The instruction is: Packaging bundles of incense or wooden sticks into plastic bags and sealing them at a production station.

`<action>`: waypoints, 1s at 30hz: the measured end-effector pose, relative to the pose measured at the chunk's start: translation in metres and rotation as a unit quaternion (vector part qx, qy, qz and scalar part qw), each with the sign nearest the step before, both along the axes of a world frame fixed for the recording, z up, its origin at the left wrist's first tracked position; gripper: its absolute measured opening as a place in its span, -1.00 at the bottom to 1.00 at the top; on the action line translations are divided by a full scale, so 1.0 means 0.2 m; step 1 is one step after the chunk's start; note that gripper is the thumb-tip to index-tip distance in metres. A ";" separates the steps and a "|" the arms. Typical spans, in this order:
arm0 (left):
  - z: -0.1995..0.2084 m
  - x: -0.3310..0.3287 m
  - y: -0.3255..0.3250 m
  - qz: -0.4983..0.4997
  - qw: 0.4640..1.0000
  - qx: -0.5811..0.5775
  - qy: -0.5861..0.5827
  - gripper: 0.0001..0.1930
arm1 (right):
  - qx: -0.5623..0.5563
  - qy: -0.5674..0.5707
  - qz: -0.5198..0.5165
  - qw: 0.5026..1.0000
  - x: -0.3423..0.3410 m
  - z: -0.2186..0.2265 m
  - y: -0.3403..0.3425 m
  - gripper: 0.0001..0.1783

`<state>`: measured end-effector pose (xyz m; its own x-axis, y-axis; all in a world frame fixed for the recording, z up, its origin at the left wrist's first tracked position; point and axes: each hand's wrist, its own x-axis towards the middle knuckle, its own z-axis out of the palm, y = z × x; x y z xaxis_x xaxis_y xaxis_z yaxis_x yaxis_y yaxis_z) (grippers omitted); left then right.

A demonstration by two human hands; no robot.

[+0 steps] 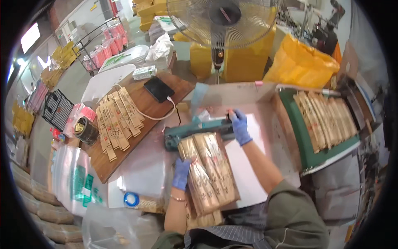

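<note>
My left hand (180,173), in a blue glove, grips the left side of a clear plastic bag filled with slim brown paper packets (209,176). The bag is tilted, its upper end against a teal bar-shaped heat sealer (176,137). My right hand (239,126), also gloved in blue, is at the right end of the sealer, fingers closed around the end of its arm; the exact grip is partly hidden. More brown packets (217,218) show below the bag, near my lap.
Left, a brown wooden board (161,112) carries loose paper packets (118,118) and a black phone (159,89) on a white cable. Clear plastic bags (143,176) and blue tape (131,199) lie nearer. Right, a green-lined tray (296,128) holds packets. A fan (224,16) stands ahead.
</note>
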<state>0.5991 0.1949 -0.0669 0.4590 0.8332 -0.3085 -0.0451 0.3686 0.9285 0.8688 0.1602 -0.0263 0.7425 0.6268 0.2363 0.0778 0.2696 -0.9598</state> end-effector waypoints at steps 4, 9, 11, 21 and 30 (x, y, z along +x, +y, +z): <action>0.00 -0.12 -0.03 -0.021 0.997 -0.058 -0.047 -0.61 | 0.020 0.058 0.012 0.998 -0.12 0.01 0.02 -0.83; -0.06 -0.01 -0.04 0.050 0.996 -0.021 -0.067 -0.59 | 0.032 0.064 -0.003 0.997 -0.09 0.00 0.01 -0.86; 0.01 0.04 -0.08 0.067 0.996 -0.039 -0.054 -0.62 | 0.017 0.043 -0.022 0.999 -0.02 -0.02 0.00 -0.87; 0.03 -0.51 -0.56 0.091 0.961 0.222 0.135 0.00 | -0.243 0.200 0.291 0.903 -0.97 0.03 -0.92 -0.20; 0.85 -1.12 -0.93 0.129 0.940 0.313 -0.030 -0.03 | -0.092 0.012 0.434 0.896 -1.44 0.50 -0.86 -0.10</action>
